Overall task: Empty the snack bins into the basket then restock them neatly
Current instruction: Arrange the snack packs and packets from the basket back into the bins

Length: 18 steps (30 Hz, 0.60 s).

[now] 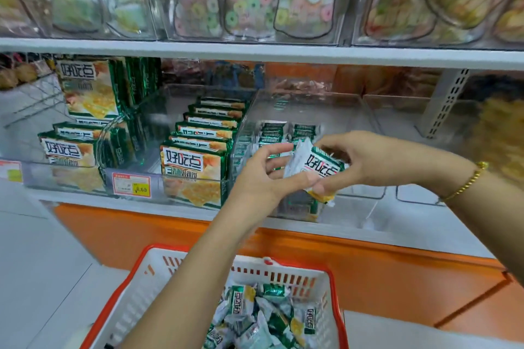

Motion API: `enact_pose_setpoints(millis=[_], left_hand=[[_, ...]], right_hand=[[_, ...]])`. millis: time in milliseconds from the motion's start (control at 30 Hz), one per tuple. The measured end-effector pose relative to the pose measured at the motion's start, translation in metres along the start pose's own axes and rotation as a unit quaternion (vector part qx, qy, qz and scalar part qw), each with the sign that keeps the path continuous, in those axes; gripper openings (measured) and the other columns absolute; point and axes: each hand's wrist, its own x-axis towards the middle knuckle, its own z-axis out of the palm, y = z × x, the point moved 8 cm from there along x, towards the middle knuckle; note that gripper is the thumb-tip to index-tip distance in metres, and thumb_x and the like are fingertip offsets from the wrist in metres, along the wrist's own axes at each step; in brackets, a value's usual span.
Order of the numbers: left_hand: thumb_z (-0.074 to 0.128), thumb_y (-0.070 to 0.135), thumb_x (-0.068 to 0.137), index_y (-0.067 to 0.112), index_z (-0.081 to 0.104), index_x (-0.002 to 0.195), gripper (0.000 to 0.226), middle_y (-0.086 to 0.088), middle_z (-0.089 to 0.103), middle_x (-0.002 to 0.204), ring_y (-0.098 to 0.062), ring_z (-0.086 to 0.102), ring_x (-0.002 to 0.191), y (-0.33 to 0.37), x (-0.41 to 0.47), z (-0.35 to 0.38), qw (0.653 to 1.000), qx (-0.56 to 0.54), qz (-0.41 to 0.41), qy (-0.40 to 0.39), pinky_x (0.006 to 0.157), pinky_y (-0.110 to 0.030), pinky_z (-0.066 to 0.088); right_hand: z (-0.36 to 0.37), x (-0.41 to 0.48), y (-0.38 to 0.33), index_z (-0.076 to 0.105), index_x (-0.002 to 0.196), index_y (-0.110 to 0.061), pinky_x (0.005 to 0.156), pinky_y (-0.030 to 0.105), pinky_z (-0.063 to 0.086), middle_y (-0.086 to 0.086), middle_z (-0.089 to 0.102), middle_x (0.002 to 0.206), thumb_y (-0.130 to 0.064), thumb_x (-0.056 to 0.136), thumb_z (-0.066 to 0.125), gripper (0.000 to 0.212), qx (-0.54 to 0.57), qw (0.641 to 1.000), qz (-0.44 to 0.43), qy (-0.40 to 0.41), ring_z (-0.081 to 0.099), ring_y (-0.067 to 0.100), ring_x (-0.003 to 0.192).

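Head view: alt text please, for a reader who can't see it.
The left hand and right hand pinch one small snack packet at a clear shelf bin holding a few stacked packets. Below, a white basket with an orange rim holds many loose packets.

We see one small white-and-green snack packet (314, 167) pinched between our left hand (263, 176) and right hand (365, 159), tilted, with its yellow end pointing down. Just behind both hands stands a clear plastic bin (334, 110). More small packets (272, 130) of the same kind stand in rows at its left side, beyond our left fingers. Well below the hands, partly under our left forearm, a white basket (326, 278) with a red rim holds a loose heap of packets (255, 317).
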Motion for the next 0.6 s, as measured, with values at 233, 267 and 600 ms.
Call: enact_pose_setpoints(millis=[233, 267, 600], left_hand=[[0.046, 0.032, 0.098, 0.013, 0.053, 0.128, 0.036, -0.004, 0.059, 0.126, -0.017, 0.058, 0.109, 0.011, 0.085, 0.009, 0.964, 0.259, 0.06, 0.006, 0.097, -0.026, 0.042], [0.044, 0.028, 0.1, 0.009, 0.048, 0.134, 0.039, -0.01, 0.055, 0.132, -0.022, 0.057, 0.109, 0.006, 0.096, 0.017, 0.939, 0.337, 0.059, -0.026, 0.092, -0.026, 0.042], [0.024, 0.053, 0.099, 0.011, -0.003, 0.152, 0.073, -0.011, -0.01, 0.159, -0.029, -0.004, 0.147, -0.07, 0.153, 0.054, 0.768, 0.6, -0.009, -0.224, 0.12, -0.041, 0.003]], right_hand=[[-0.047, 0.019, 0.069, 0.06, 0.092, -0.024, 0.057, 0.022, 0.041, -0.007, 0.066, 0.082, -0.041, 0.066, 0.083, 0.039, -0.057, 0.976, 0.138, 0.157, 0.057, 0.005, 0.069], [-0.054, 0.025, 0.077, 0.061, 0.094, -0.022, 0.057, 0.024, 0.04, -0.005, 0.067, 0.085, -0.04, 0.068, 0.082, 0.038, -0.11, 0.966, 0.15, 0.178, 0.057, 0.008, 0.07], [-0.057, 0.111, 0.128, 0.063, 0.102, -0.011, 0.072, 0.028, 0.052, 0.006, 0.065, 0.097, -0.032, 0.075, 0.079, 0.038, -0.31, 0.905, 0.274, 0.092, 0.059, 0.023, 0.08]])
